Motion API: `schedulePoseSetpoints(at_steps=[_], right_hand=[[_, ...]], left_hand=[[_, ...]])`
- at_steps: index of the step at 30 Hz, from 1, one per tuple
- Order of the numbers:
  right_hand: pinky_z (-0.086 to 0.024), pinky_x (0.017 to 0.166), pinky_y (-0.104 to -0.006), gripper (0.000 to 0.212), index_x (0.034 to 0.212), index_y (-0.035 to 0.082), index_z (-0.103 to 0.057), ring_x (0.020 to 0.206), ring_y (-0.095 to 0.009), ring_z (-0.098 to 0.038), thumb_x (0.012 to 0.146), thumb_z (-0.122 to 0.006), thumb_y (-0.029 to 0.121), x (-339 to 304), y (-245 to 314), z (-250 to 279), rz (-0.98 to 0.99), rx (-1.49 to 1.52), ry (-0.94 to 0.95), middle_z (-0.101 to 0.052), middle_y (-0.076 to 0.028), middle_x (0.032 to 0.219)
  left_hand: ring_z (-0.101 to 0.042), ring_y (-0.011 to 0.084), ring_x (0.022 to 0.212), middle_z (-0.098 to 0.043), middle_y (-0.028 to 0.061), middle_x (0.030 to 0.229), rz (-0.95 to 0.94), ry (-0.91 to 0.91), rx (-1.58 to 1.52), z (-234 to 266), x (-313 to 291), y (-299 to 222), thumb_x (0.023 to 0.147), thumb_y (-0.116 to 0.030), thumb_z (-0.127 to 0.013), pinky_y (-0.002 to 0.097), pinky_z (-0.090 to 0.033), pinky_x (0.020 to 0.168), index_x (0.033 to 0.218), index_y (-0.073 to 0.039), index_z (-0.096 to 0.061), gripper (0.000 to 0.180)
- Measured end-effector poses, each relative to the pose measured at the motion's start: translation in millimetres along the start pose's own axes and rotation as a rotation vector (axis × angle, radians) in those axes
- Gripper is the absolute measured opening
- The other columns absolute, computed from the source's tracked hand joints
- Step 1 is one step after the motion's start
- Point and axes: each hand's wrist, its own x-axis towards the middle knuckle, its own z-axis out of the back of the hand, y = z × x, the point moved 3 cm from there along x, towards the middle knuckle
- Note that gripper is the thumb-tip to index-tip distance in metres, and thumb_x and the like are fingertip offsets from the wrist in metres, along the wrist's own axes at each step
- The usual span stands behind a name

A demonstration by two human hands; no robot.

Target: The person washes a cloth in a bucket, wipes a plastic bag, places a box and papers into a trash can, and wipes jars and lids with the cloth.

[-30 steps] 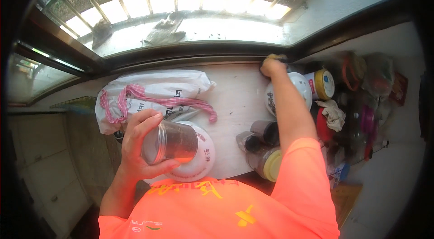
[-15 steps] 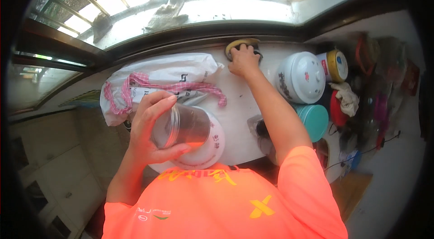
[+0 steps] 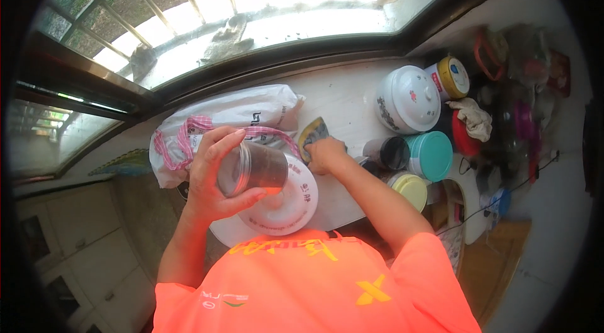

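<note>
My left hand [image 3: 211, 172] grips a clear jar [image 3: 267, 166] by its ridged silvery rim end, thumb below and fingers above. The jar lies tilted sideways over a white round lid-like disc [image 3: 299, 207] with printing near its edge. My right hand [image 3: 327, 155] is closed on a yellow and grey cloth [image 3: 313, 133], pressed to the white tabletop just right of the jar. Part of the cloth is hidden under my fingers. Behind the jar lies a white bag [image 3: 220, 109] with a pink checked strap [image 3: 277, 132].
At the right stand a white lidded pot [image 3: 412, 97], a tin with a gold lid [image 3: 454, 78], a teal-lidded container [image 3: 432, 155], a dark-topped jar [image 3: 389, 152] and a pale yellow lid [image 3: 409, 190]. A barred window [image 3: 264, 24] runs along the back.
My right hand has drawn the cloth from the window edge toward me and left, close to the jar. My left hand still holds the jar in nearly the same place.
</note>
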Motion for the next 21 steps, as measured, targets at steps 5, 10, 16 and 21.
schedulePoseSetpoints(at_steps=[5, 10, 16, 21], right_hand=[[-0.051, 0.085, -0.0438, 0.053, 0.117, 0.01, -0.06, 0.102, -0.033, -0.064, 0.071, -0.064, 0.036, -1, -22, 71, 0.017, 0.158, -0.024, -0.065, -0.016, 0.114], [-0.048, 0.089, -0.0467, 0.044, 0.115, 0.011, -0.057, 0.11, -0.033, -0.058, 0.075, -0.063, 0.031, 36, -38, 112, 0.076, 0.115, -0.453, -0.057, -0.014, 0.126], [-0.036, 0.096, -0.0494, 0.044, 0.117, 0.018, -0.06, 0.123, -0.026, -0.045, 0.075, -0.064, 0.028, 74, -15, 69, 0.131, 0.043, -0.835, -0.055, -0.006, 0.125], [-0.039, 0.094, -0.0452, 0.039, 0.109, 0.017, -0.065, 0.113, -0.025, -0.05, 0.074, -0.066, 0.033, 49, -38, 43, -0.074, 0.118, -0.726, -0.058, -0.003, 0.117]], left_hand=[[-0.055, 0.0314, 0.108, -0.054, 0.0191, 0.119, 0.041, -0.006, 0.06, 8, -6, 5, 0.06, -0.025, -0.086, 0.0384, -0.045, 0.089, 0.127, -0.001, -0.052, 0.079], [-0.054, 0.0319, 0.109, -0.053, 0.0187, 0.12, 0.127, -0.034, 0.073, 7, -7, 11, 0.06, -0.028, -0.085, 0.039, -0.044, 0.091, 0.127, -0.001, -0.052, 0.08], [-0.054, 0.0305, 0.108, -0.053, 0.0176, 0.12, 0.158, -0.028, 0.09, 3, -2, 11, 0.061, -0.029, -0.085, 0.0393, -0.043, 0.092, 0.127, -0.002, -0.053, 0.078], [-0.054, 0.0299, 0.107, -0.054, 0.017, 0.12, 0.142, -0.022, 0.066, -1, 3, 12, 0.061, -0.029, -0.084, 0.0387, -0.043, 0.092, 0.127, -0.002, -0.053, 0.078]])
